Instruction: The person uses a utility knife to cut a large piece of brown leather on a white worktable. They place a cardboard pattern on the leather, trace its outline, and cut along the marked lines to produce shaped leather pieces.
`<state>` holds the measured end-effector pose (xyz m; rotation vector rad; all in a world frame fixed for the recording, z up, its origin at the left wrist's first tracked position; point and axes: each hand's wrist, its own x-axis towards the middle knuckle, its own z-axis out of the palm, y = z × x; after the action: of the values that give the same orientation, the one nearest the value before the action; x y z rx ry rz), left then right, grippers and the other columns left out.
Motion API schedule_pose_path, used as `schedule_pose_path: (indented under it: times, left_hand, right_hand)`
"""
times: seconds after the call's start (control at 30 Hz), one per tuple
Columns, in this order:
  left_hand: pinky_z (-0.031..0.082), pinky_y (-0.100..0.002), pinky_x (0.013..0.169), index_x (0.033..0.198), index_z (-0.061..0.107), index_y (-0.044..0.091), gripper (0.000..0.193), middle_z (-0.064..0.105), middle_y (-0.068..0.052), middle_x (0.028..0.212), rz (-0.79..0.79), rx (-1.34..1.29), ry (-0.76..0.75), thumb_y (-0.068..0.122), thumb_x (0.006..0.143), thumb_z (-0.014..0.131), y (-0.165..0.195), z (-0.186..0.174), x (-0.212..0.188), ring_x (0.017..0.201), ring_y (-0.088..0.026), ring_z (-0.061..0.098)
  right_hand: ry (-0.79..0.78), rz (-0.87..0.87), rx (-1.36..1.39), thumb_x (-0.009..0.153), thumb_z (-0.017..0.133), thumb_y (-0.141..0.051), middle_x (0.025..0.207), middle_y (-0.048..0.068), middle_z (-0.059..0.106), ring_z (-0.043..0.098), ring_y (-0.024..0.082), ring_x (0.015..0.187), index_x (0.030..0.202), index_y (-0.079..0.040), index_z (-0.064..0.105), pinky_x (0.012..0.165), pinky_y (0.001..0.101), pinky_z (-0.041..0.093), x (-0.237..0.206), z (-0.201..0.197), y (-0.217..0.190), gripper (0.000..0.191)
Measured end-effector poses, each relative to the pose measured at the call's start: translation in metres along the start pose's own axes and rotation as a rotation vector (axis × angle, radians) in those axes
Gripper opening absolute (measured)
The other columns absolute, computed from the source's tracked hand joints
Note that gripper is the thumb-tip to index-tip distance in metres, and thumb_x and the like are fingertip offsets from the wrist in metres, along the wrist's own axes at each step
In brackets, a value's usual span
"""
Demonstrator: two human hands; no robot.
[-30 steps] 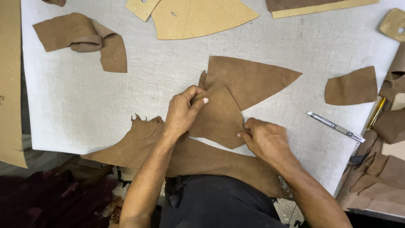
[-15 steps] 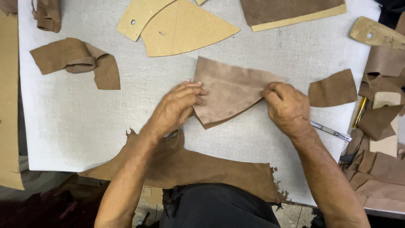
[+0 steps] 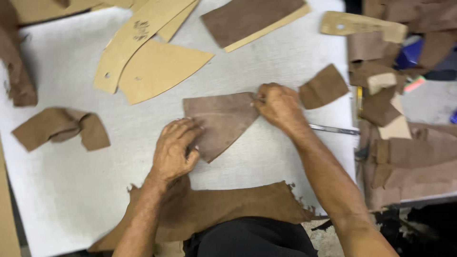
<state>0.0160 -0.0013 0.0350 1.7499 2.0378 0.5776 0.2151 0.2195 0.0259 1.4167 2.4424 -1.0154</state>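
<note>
Brown leather piece flat on the grey table, near the middle, wedge-shaped, narrowing toward the lower left. Left hand palm down on its lower left edge, fingers bent and pressing the leather to the table, not closed around it. Right hand at the upper right corner of the piece, fingertips pinched on the edge there; thumb hidden, so cannot tell how firm the grip is.

Small leather scrap just right of the right hand, apart from the piece. Slim metal tool flat on the table beside the right forearm, partly hidden by it. Large ragged hide at the near edge of the table, under the left wrist and draped toward the body. Folded leather scrap well to the left, lying alone. Cardboard patterns above the left hand, two overlapping, the long narrow one across the curved one. Another leather sheet on card at the top centre. Heap of leather offcuts along the right edge of the table, with a further card template at the top right. Dark strip of leather at the far left edge.
</note>
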Motion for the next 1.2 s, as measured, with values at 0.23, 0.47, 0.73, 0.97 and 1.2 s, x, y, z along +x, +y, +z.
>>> schedule_pose_path:
  times: [0.23, 0.47, 0.73, 0.97, 1.2]
  left_hand:
    - [0.041, -0.047, 0.106, 0.107, 0.079, 0.012, 0.036, 0.079, -0.005, 0.104, 0.004, -0.076, -0.484, 0.02, 0.072, 0.084, 0.075, -0.003, 0.09, 0.102, -0.023, 0.07]
    - [0.058, -0.027, 0.073, 0.111, 0.076, 0.006, 0.029, 0.079, -0.003, 0.092, -0.108, -0.849, -0.78, 0.017, 0.084, 0.078, 0.194, 0.132, 0.079, 0.081, -0.011, 0.071]
    - [0.06, -0.029, 0.077, 0.123, 0.063, 0.001, 0.038, 0.075, -0.007, 0.102, 0.002, -0.95, -0.378, 0.014, 0.088, 0.072, 0.312, 0.21, 0.147, 0.086, -0.015, 0.072]
    - [0.062, -0.03, 0.075, 0.114, 0.075, 0.007, 0.024, 0.079, -0.01, 0.108, -0.112, -0.54, -0.238, 0.017, 0.094, 0.07, 0.175, 0.125, 0.054, 0.093, -0.019, 0.077]
    - [0.058, -0.033, 0.073, 0.117, 0.075, 0.008, 0.025, 0.08, -0.011, 0.1, -0.894, -0.25, 0.367, 0.016, 0.097, 0.062, 0.014, 0.003, -0.111, 0.08, -0.023, 0.073]
  right_hand:
    - [0.528, -0.658, 0.601, 0.088, 0.077, 0.002, 0.103, 0.013, 0.074, 0.076, 0.022, 0.092, 0.094, -0.001, 0.057, 0.076, 0.0316, 0.061, -0.155, 0.019, 0.088, 0.021]
    - [1.187, -0.255, 0.945, 0.093, 0.063, 0.015, 0.103, 0.013, 0.073, 0.065, 0.008, 0.071, 0.111, -0.001, 0.062, 0.054, 0.0177, 0.051, -0.288, 0.0, 0.234, 0.024]
    - [1.284, 0.2, 0.236, 0.1, 0.075, 0.01, 0.122, 0.013, 0.068, 0.065, 0.015, 0.102, 0.14, 0.002, 0.052, 0.088, 0.0244, 0.055, -0.283, -0.098, 0.34, 0.046]
    - [1.177, -0.033, 0.493, 0.113, 0.066, 0.013, 0.131, 0.021, 0.069, 0.072, 0.026, 0.123, 0.135, 0.006, 0.057, 0.11, 0.033, 0.06, -0.254, -0.007, 0.26, 0.025]
    - [0.556, -0.406, 0.165, 0.092, 0.074, -0.002, 0.123, 0.018, 0.07, 0.067, 0.034, 0.119, 0.115, 0.002, 0.069, 0.104, 0.0425, 0.054, -0.189, 0.067, 0.129, 0.024]
